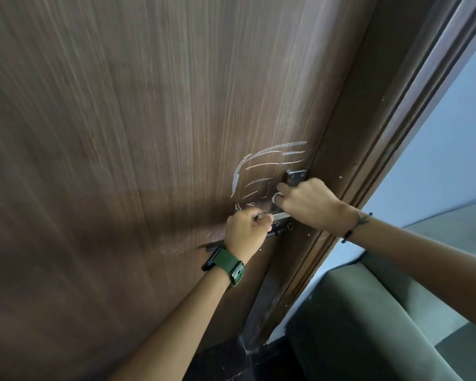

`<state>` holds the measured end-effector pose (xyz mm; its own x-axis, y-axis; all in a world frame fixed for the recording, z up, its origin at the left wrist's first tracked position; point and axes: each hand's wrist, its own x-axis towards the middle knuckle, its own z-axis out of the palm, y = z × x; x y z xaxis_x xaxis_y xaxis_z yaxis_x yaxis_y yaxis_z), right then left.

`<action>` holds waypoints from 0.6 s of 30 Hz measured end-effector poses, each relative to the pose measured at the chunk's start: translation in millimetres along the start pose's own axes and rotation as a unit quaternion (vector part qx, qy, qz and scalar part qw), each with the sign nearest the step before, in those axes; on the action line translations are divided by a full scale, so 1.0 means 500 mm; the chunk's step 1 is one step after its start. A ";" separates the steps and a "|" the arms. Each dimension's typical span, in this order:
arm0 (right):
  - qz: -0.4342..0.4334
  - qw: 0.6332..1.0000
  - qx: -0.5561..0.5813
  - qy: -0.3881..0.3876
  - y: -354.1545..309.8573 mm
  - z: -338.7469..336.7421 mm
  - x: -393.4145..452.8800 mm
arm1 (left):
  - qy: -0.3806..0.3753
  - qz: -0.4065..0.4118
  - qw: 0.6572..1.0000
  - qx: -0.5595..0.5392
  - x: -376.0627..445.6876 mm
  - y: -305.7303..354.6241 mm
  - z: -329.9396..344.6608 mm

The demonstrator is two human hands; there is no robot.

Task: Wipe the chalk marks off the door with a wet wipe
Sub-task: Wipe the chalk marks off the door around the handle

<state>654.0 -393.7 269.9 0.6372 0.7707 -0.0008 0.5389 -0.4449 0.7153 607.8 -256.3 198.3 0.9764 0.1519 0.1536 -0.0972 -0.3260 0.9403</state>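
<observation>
A dark brown moulded door frame (368,149) ran diagonally from the upper right down toward the floor, its stepped profile flecked here and there with small pale specks. To its right stood a pale grey-white wall (451,138), evenly lit by soft, cool light. Below that, in the lower right corner, sat a piece of furniture covered in olive-green velvety fabric (382,325), its upper edge close beside the frame's foot. A strip of dark floor (231,361) showed at the bottom, between the frame's base and the green upholstery, with dusty whitish marks where frame and floor met
</observation>
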 end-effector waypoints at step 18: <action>-0.027 0.970 -0.062 -0.232 0.006 -0.046 0.076 | 0.004 0.017 1.000 0.023 -0.006 0.004 -0.005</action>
<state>667.2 -355.2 288.4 0.8043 0.4908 -0.3351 0.5272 -0.3290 0.7835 604.3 -255.3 200.6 0.9710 0.1476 0.1881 -0.1213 -0.3739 0.9195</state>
